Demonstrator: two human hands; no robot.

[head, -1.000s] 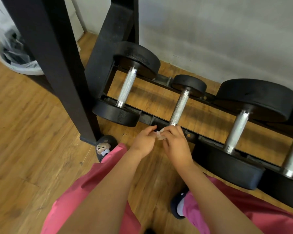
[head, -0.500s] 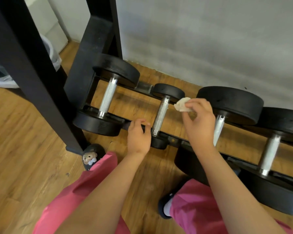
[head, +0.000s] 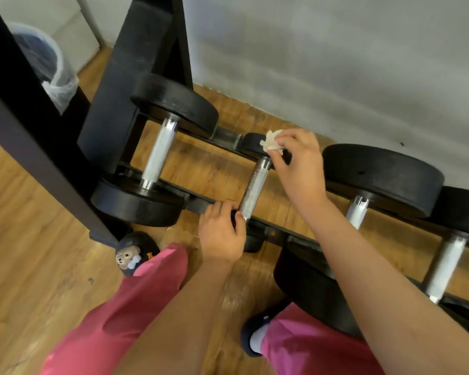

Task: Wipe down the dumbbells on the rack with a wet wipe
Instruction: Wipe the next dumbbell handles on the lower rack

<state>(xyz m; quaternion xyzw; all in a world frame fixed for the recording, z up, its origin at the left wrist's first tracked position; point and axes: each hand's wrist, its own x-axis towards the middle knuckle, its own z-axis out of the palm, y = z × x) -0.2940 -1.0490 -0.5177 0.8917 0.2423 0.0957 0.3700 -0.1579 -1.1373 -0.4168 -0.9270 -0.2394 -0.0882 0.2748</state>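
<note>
right hand point(head: 298, 163) pinching the wet wipe point(head: 272, 140), balled up, against the far head of the small dumbbell point(head: 255, 189) at the rack's back rail point(head: 225, 136). left hand point(head: 222, 234) has its fingers curled over the front rail point(head: 198, 205), right beside the near end of that dumbbell's handle. risks, my guess: the wadded wipe gives a tiny contact patch and will miss spots. the knurled handle may shred it. the light dumbbell could roll on the rails if i scrub hard, and my left fingers sit in the pinch zone. the larger dumbbell point(head: 382, 177) is close to my right knuckles.
</note>
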